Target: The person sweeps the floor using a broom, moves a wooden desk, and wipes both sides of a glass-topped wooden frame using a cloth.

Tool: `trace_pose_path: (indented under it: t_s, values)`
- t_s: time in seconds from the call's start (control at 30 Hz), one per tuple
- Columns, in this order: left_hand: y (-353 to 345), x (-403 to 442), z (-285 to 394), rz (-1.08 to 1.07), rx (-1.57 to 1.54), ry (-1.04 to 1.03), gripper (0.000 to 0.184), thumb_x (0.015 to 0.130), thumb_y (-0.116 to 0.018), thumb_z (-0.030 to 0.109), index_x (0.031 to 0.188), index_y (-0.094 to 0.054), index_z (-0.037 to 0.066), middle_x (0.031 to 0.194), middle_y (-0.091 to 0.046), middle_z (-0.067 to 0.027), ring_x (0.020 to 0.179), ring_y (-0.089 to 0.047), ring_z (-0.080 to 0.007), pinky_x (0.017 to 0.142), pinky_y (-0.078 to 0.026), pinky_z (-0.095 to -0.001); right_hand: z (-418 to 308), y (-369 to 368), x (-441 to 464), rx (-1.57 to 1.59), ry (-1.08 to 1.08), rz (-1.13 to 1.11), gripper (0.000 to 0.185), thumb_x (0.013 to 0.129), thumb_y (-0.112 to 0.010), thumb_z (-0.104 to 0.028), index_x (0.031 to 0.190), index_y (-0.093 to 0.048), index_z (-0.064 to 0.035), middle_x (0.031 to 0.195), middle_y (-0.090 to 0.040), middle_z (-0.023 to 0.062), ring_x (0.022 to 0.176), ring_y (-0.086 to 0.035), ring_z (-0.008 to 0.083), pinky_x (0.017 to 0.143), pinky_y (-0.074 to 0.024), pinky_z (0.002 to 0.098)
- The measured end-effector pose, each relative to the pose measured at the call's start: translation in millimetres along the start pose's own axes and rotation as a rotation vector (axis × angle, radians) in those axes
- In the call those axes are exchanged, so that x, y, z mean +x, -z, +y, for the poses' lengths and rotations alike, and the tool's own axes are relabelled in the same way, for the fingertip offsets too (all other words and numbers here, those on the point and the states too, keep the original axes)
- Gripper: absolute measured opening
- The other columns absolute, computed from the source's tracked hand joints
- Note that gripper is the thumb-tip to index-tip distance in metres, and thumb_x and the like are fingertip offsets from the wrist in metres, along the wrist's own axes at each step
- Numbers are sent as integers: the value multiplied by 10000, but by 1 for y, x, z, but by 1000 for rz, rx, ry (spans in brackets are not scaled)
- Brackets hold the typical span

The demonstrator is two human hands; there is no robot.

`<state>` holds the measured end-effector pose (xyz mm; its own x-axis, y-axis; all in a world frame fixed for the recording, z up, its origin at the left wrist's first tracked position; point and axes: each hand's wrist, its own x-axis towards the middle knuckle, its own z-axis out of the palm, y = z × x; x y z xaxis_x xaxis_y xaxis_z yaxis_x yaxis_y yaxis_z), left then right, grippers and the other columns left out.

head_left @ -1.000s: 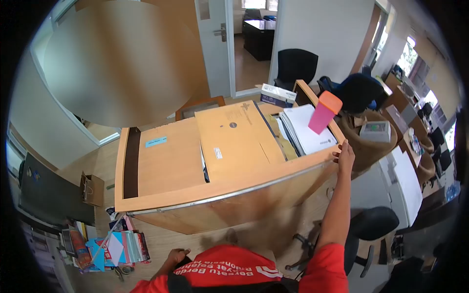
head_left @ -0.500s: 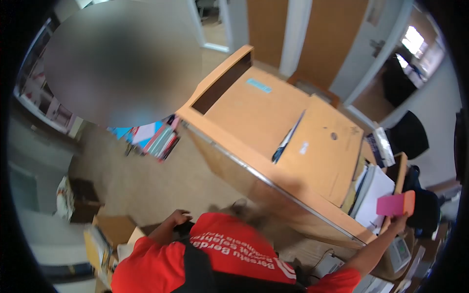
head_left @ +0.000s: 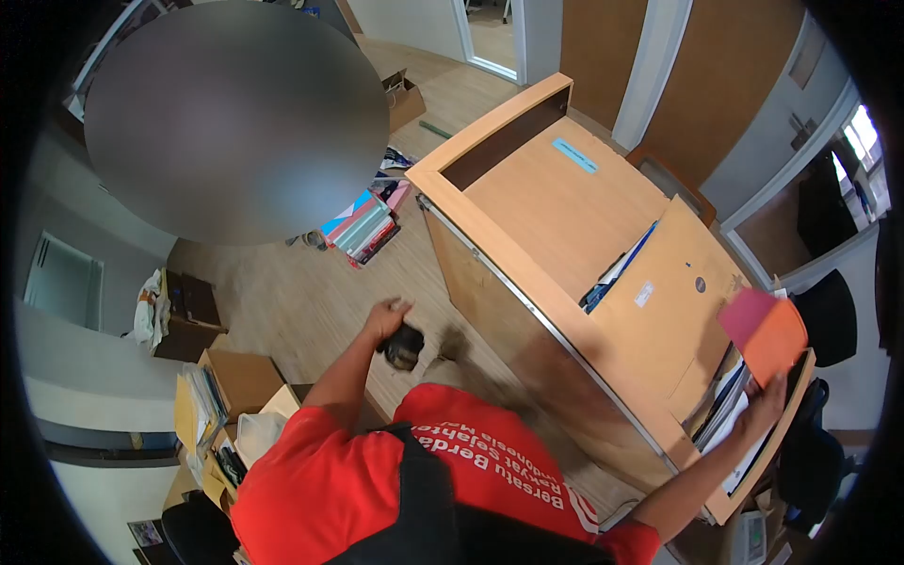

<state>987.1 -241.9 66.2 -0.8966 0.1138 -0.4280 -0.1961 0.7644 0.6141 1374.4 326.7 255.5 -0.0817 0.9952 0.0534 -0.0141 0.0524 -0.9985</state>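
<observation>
My right hand (head_left: 765, 407) grips the orange end of a pink and orange container (head_left: 767, 339), tilted above the right end of a wooden cabinet (head_left: 565, 202). Below it, white papers (head_left: 725, 414) stand in the cabinet's open top. A large brown envelope (head_left: 659, 301) lies beside them, partly over the wood panel. My left hand (head_left: 384, 320) hangs over the floor, fingers loosely curled and nothing visible between them. Just below it is a dark rounded thing (head_left: 402, 347) that I cannot make out clearly.
Books and folders (head_left: 363, 231) lie on the floor past the cabinet's left end. Cardboard boxes with papers (head_left: 240, 377) stand at lower left. A dark chair (head_left: 827, 315) is at right. A blurred oval hides the upper left.
The view has swung left, so the cabinet appears turned and further right. My right hand has moved from the cabinet's edge to the container and grips it. The container now leans differently.
</observation>
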Motion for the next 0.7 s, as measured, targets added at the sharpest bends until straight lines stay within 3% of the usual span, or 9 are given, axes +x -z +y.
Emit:
trace_pose_path:
  t_s: [0.13, 0.3, 0.33, 0.37, 0.4, 0.43, 0.5, 0.57, 0.7]
  values:
    - [36, 90, 61, 96, -205, -202, 850, 799, -611, 592, 1302, -453, -75, 1218, -555, -272, 1138, -553, -296, 960, -419, -351, -3, -142, -62, 29, -17, -203, 415, 926, -566, -317, 1182, -559, 11, 878, -621, 72, 590, -583, 124, 507, -513, 250]
    - [64, 168, 97, -99, -360, -236, 879, 806, -607, 587, 1330, -407, -90, 1330, -471, -252, 1217, -486, -273, 1003, -371, -323, 40, -293, -132, -109, 10, -389, 363, 962, -512, -280, 1197, -577, -11, 817, -633, 61, 581, -584, 97, 483, -474, 226]
    - [67, 180, 100, -155, -333, -249, 865, 812, -601, 584, 1325, -416, -88, 1343, -461, -246, 1227, -476, -268, 1011, -362, -320, 45, -315, -145, -304, 11, -411, 354, 957, -513, -247, 1210, -573, -9, 767, -647, 92, 597, -597, 131, 498, -484, 292]
    - [60, 209, 84, -208, -317, -271, 819, 843, -575, 564, 1315, -431, -89, 1325, -489, -222, 1214, -485, -261, 1006, -361, -315, 78, -332, -148, -493, 251, -379, 338, 941, -501, -220, 1197, -578, -12, 750, -659, 174, 616, -628, 235, 539, -488, 377]
    - [70, 195, 100, -290, -363, -311, 750, 871, -551, 541, 1298, -468, -71, 1297, -520, -199, 1197, -492, -249, 991, -366, -310, 106, -349, -155, -743, 469, -293, 294, 932, -525, -220, 1134, -620, -28, 616, -597, 120, 512, -566, 218, 470, -425, 383]
    - [69, 191, 106, -322, -432, -294, 695, 881, -546, 530, 1274, -512, -42, 1265, -548, -181, 1164, -506, -236, 971, -375, -308, 86, -368, -182, -829, 446, -260, 311, 917, -507, -218, 1148, -610, -37, 656, -606, 217, 556, -597, 342, 527, -439, 452]
    - [56, 215, 93, -437, -488, -205, 606, 894, -558, 494, 1204, -582, -26, 1149, -612, -148, 1067, -534, -191, 937, -390, -295, 92, -390, -202, -1145, 341, -454, 355, 884, -453, -155, 1202, -514, -8, 777, -649, 220, 705, -654, 360, 586, -503, 473]
    - [61, 201, 113, -324, -303, -464, 530, 889, -609, 410, 1139, -607, -58, 986, -636, -101, 885, -548, -169, 821, -429, -281, 111, -397, -216, -1246, 380, -505, 357, 873, -440, -118, 1203, -525, -11, 912, -661, 215, 734, -664, 342, 612, -525, 442]
    - [69, 199, 116, -363, -243, -462, 558, 874, -622, 421, 1137, -596, -70, 861, -617, -79, 789, -528, -144, 741, -431, -271, 138, -391, -226, -1217, 472, -369, 367, 862, -467, -126, 1206, -542, -24, 1194, -589, 183, 768, -666, 332, 670, -541, 416]
